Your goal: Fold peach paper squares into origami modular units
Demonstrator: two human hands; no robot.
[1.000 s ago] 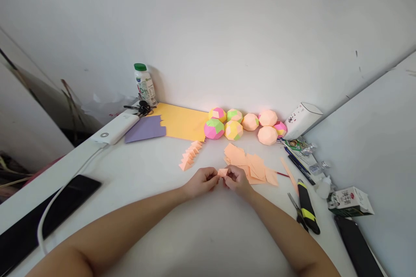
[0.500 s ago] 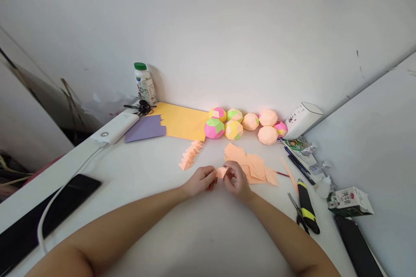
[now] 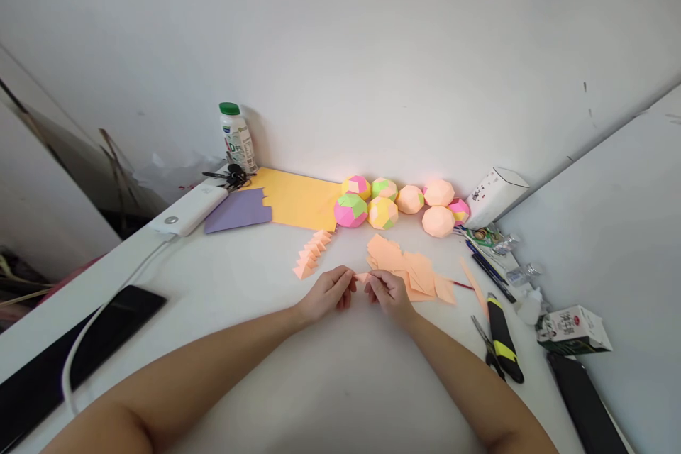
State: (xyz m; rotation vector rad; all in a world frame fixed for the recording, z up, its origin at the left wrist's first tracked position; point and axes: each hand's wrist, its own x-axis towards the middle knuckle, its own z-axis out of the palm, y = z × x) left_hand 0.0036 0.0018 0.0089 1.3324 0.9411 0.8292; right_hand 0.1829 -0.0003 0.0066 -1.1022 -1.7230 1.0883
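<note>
Between my two hands is a small piece of peach paper (image 3: 362,277), folded and mostly covered by fingers. My left hand (image 3: 330,293) pinches its left end. The right end is pinched by my right hand (image 3: 391,294). Just beyond my right hand lies a loose pile of flat peach paper pieces (image 3: 415,271). A row of folded peach paper pieces (image 3: 311,254) stands on the white table (image 3: 239,269), beyond my left hand.
Several faceted paper balls (image 3: 383,213) line the wall. Yellow paper (image 3: 301,198), purple paper (image 3: 237,211), a bottle (image 3: 237,138) and a power bank (image 3: 189,211) are at left. Scissors (image 3: 486,347), a utility knife (image 3: 504,339) and a carton (image 3: 573,330) lie right.
The peach paper piece now looks narrower and flatter between my fingers. My right hand's fingers have shifted down around its end, and both hands have drawn slightly closer.
</note>
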